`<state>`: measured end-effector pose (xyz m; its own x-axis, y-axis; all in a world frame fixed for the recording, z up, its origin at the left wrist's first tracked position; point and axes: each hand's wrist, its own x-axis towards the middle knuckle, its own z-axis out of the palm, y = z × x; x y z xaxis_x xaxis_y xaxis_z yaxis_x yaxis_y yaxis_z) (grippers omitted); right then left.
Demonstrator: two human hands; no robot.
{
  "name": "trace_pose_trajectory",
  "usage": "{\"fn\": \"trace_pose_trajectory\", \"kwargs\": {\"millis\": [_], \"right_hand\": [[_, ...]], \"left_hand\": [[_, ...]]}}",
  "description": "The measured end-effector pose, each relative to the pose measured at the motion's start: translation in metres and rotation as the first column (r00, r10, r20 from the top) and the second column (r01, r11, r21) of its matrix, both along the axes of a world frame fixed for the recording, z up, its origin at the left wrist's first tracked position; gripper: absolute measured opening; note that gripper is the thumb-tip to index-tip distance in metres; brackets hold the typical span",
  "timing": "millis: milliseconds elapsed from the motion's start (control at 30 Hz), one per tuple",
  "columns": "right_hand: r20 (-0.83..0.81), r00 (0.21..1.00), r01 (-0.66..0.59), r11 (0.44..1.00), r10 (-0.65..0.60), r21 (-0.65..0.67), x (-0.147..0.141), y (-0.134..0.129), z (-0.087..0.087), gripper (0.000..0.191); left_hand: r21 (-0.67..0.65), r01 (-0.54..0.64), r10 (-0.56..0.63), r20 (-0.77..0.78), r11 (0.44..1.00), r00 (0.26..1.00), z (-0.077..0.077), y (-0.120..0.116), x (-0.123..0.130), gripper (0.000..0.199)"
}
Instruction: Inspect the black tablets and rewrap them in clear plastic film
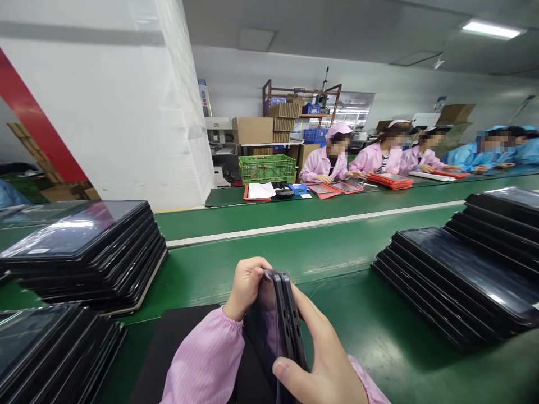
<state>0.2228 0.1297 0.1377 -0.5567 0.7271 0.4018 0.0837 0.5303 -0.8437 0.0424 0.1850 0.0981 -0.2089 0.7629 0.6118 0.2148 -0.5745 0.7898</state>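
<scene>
A pair of black-edged tablets (288, 320) stands on edge in front of me, pressed face to face or back to back, with clear film over the nearer screen. My left hand (249, 285) is closed on their far upper corner, thumb on top. Wrapped around the right side is my right hand (322, 350), its thumb lying across the near edges and its fingers behind. Ports and slots show along the tablets' narrow sides. Beneath my left sleeve lies a flat black panel (177, 336); the tablets' lower ends are out of frame.
Tall stacks of black tablets rise at left (96, 252), front left (54, 348) and right (455, 275). Beyond the green bench (337, 252) with its white strip, several people in pink and blue work beside red sleeves (391, 180). A green crate (267, 168) stands behind.
</scene>
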Motion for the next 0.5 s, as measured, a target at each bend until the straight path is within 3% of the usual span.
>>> {"fn": "trace_pose_trajectory", "kwargs": {"millis": [233, 367, 433, 500], "right_hand": [[0.182, 0.974, 0.131, 0.990, -0.137, 0.049, 0.000, -0.015, -0.004, 0.080], [0.188, 0.971, 0.121, 0.981, -0.149, 0.149, -0.001, -0.016, -0.007, 0.083], [0.167, 0.973, 0.127, 0.975, -0.158, 0.182, 0.000, -0.016, -0.008, 0.083], [0.159, 0.969, 0.156, 0.968, -0.189, 0.197, 0.003, -0.015, -0.010, 0.082]], "left_hand": [[0.023, 0.006, -0.004, -0.047, 1.000, 0.999, -0.002, -0.002, 0.003, 0.079], [0.014, -0.003, 0.003, -0.026, 1.000, 1.000, -0.002, -0.002, 0.004, 0.079], [-0.021, -0.094, 0.095, 0.078, 0.995, 0.992, -0.007, 0.001, 0.006, 0.071], [-0.090, -0.315, 0.328, 0.257, 0.945, 0.909, -0.019, 0.005, 0.009, 0.055]]}}
